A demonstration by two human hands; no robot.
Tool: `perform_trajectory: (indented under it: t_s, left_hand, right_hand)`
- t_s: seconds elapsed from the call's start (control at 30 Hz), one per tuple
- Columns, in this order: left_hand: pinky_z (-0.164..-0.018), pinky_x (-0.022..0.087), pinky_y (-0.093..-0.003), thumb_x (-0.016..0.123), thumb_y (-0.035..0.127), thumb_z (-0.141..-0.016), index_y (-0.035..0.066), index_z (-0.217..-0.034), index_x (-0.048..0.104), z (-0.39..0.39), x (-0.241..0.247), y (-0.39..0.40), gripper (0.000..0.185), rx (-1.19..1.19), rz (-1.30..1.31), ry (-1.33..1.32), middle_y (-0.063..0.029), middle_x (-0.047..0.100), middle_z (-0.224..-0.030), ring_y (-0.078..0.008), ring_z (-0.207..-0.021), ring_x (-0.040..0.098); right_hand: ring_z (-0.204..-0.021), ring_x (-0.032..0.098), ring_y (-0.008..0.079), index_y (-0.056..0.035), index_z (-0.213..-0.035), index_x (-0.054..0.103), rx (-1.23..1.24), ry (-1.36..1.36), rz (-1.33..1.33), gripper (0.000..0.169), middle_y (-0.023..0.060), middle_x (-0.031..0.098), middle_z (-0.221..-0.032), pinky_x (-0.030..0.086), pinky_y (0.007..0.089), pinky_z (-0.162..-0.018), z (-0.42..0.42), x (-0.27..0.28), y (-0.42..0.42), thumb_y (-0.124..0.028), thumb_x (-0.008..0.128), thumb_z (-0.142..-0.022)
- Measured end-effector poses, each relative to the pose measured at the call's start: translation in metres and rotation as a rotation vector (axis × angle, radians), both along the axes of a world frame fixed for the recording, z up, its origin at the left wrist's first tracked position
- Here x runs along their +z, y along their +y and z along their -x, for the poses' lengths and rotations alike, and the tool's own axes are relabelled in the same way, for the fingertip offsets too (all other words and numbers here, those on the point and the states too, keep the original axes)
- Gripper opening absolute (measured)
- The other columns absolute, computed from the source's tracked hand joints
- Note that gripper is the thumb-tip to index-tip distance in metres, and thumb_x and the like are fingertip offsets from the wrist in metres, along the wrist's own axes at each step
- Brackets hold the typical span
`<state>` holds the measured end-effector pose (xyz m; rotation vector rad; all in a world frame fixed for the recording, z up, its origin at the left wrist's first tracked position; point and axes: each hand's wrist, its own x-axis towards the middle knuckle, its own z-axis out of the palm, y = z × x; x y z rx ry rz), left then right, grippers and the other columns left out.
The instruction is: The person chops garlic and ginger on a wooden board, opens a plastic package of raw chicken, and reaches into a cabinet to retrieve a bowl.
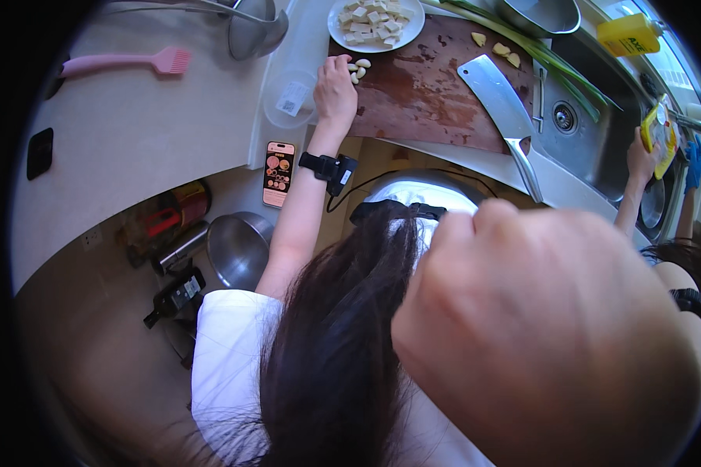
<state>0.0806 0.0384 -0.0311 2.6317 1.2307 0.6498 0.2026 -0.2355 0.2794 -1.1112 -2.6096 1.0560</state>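
Note:
My left hand (335, 87) rests at the left edge of a brown cutting board (420, 87), its fingertips beside several peeled garlic cloves (360, 69). Whether it pinches a clove is hidden. Close to the camera, my right hand (537, 315) is raised and blurred; its fingers curl out of sight, so its grasp cannot be made out. A cleaver (493, 96) lies on the board's right side, handle past the front edge. Ginger pieces (501, 50) sit above the blade. At the back, a white plate (334, 36) holds white tofu cubes (374, 22).
Scallions (552, 58) reach from the board over the sink (604, 137). A co-worker's bare hand (642, 154) holds a yellow packet (660, 137); their other wears a blue glove (694, 163). Left are a plastic container (289, 114), a lit phone (279, 175) and a pink silicone brush (172, 61).

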Motion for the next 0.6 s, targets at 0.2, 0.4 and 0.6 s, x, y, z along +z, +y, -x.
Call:
perform_trajectory:
  t_s: [0.2, 0.4, 0.6]
  left_hand:
    - [-0.08, 0.051, -0.0446, 0.052, 0.005, -0.09, 0.01, -0.106, 0.061, 0.002, -0.006, 0.01, 0.019, -0.028, 0.009, 0.022, -0.0103, 0.06, -0.103, -0.0327, -0.097, 0.061]
    - [-0.076, 0.052, -0.0445, 0.061, 0.008, -0.088, 0.01, -0.103, 0.06, 0.0, -0.01, 0.017, 0.015, -0.007, 0.071, 0.085, -0.009, 0.06, -0.1, -0.0316, -0.095, 0.062]
    - [-0.075, 0.051, -0.0437, 0.061, 0.014, -0.091, 0.009, -0.101, 0.06, -0.002, -0.001, 0.013, 0.011, -0.006, 0.05, 0.044, -0.0087, 0.06, -0.097, -0.0311, -0.093, 0.062]
  right_hand:
    - [-0.088, 0.065, 0.0295, 0.0014, -0.09, 0.061, -0.034, 0.026, -0.009, 0.019, 0.0154, 0.062, -0.087, 0.053, 0.0367, -0.078, 0.0, -0.012, 0.012, -0.012, 0.07, -0.079]
    - [-0.089, 0.065, 0.0296, 0.001, -0.09, 0.061, -0.072, 0.022, 0.002, 0.019, 0.0155, 0.063, -0.087, 0.053, 0.0369, -0.078, -0.005, -0.018, 0.022, -0.013, 0.07, -0.08]
    - [-0.089, 0.065, 0.0298, 0.0007, -0.09, 0.061, -0.141, 0.005, 0.017, 0.02, 0.0157, 0.063, -0.087, 0.053, 0.0371, -0.079, -0.023, 0.006, 0.011, -0.014, 0.071, -0.08]
